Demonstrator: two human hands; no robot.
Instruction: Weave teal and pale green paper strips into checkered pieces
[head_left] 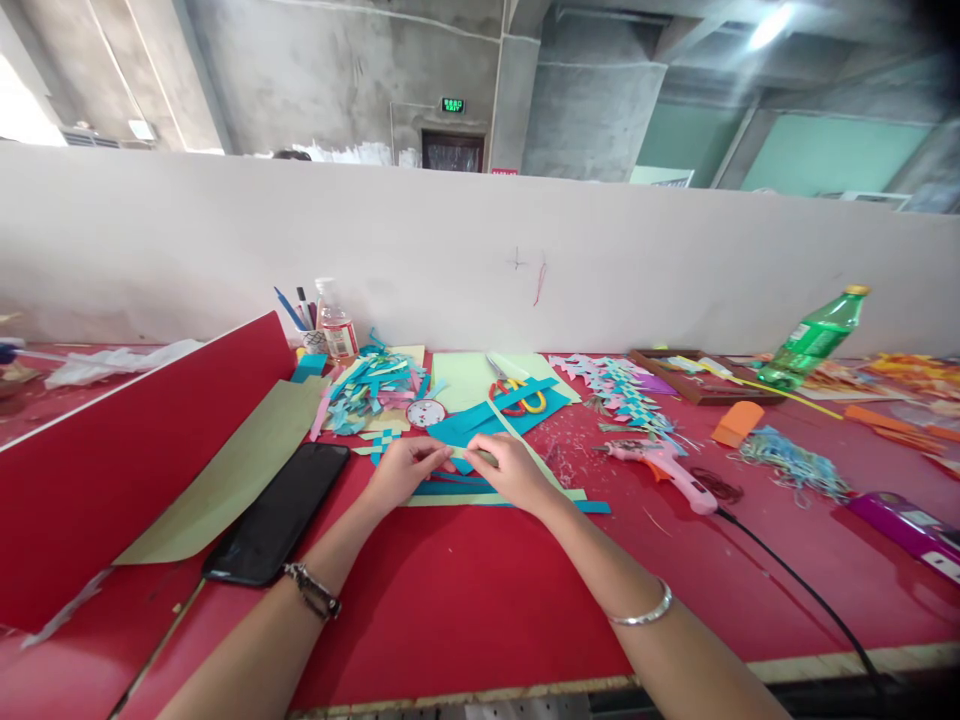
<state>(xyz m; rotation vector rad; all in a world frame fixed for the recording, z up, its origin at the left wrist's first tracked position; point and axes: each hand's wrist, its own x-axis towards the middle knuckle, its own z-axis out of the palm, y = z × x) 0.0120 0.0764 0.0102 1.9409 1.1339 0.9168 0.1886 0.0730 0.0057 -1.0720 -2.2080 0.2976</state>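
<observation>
Where the clock is centred on the two hands and twelve points straight ahead, the red bench (465, 610) extends to every hour and carries all items noted. A white partition (375, 240) closes its far edge across the twelve. At nine o'clock stands a red panel (150, 440), with a long pale green sheet (232, 470) leaning along its foot. A shallow brown tray (720, 398) sits at half past two, well apart from the hands. A heap of blue, pale and pink paper scraps (367, 395) is recorded at ten o'clock. A black phone (281, 515) lies flat at half past eight, partly over the sheet's edge. Between two and three, a green bottle (817, 335) stands tilted in view beside the tray. A pink glue gun (664, 465) lies on its side at three o'clock, nozzle toward the hands, its black cord running to four. At the centre, the left hand (405, 468) and right hand (511, 470) are close together, palms down. At one o'clock, scissors (505, 383) with red and yellow handles lie near the right hand, and a small round dish (426, 413) is at eleven. Beneath the hands lie blue and pale paper strips (487, 498). Thumb and fingers of each hand are pressed together, pinching a narrow pale strip (459, 453) at dead centre; its ends cannot be made out.
</observation>
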